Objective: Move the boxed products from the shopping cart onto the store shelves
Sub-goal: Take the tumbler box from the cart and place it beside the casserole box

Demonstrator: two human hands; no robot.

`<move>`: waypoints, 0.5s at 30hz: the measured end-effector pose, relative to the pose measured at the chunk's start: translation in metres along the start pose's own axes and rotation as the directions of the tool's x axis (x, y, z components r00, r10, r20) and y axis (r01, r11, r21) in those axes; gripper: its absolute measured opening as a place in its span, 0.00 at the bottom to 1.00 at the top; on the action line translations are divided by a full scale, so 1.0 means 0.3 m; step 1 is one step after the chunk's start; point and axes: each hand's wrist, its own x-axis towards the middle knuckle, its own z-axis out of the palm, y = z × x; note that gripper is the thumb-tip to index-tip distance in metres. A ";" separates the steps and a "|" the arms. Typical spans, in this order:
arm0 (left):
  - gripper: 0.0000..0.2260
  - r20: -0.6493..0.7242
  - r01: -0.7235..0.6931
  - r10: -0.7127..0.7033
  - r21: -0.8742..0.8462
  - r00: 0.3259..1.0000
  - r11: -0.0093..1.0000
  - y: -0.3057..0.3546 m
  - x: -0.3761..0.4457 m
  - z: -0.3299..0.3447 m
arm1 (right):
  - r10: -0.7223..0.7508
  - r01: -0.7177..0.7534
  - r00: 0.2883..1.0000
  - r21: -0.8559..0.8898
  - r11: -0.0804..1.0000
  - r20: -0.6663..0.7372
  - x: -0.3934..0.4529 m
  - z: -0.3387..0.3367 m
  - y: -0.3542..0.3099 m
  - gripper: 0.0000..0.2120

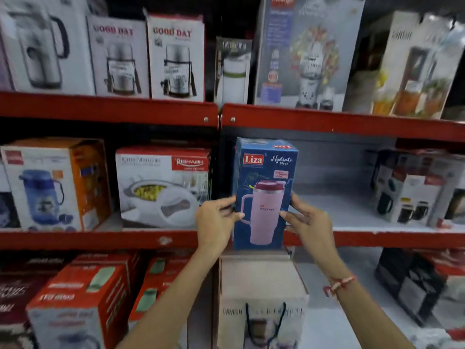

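A blue box (264,192) marked "Liza" and "Hydrate Pro", with a pink handled tumbler pictured on it, stands upright at the front edge of the red middle shelf (377,239). The left hand (214,222) and right hand (310,220) grip its two sides, fingers (227,201) clamped on the box. Just to its left sits a white "Rishabh" casserole box (162,185). On the shelf above stand two "Good Day" boxes (176,56). A red-and-white thread band (339,283) circles the right wrist.
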 end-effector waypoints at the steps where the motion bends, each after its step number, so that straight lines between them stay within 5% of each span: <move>1: 0.23 -0.017 -0.006 0.006 0.019 1.000 1.000 -0.005 0.036 0.017 | -0.010 0.010 1.000 0.004 1.000 -0.003 0.041 0.004 0.014 0.23; 15: 0.24 -0.052 -0.045 0.051 0.106 0.997 0.993 -0.193 0.250 0.137 | 0.031 -0.031 0.999 -0.026 0.999 -0.012 0.278 0.053 0.281 0.24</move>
